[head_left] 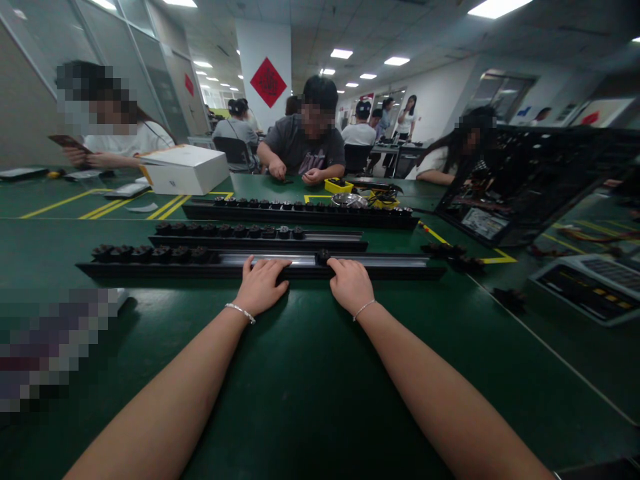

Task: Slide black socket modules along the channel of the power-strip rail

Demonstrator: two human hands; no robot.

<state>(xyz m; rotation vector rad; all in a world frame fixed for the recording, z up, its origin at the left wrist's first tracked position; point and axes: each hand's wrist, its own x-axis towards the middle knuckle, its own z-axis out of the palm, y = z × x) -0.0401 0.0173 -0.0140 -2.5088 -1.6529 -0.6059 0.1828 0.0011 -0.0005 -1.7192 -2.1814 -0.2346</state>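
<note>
A long black rail (400,272) with a silvery inner channel lies across the table in front of me. Several black knob-like modules (161,254) sit in a row on its left part. My left hand (261,283) rests on the middle of this rail, fingers spread and holding nothing. To the right of it, my right hand (351,285) is closed, its fingertips against a single small black module (323,255) in the channel. The underside of that grip is hidden. Behind lie a shorter black rail (330,244) and a longer black rail (300,215), both bearing similar modules.
Loose black parts (455,255) lie off the rail's right end. An open black computer case (530,180) and a grey-black box (595,283) stand at the right. A white box (185,170) and yellow trays (339,186) are farther back. Across the table a person (305,143) handles something small.
</note>
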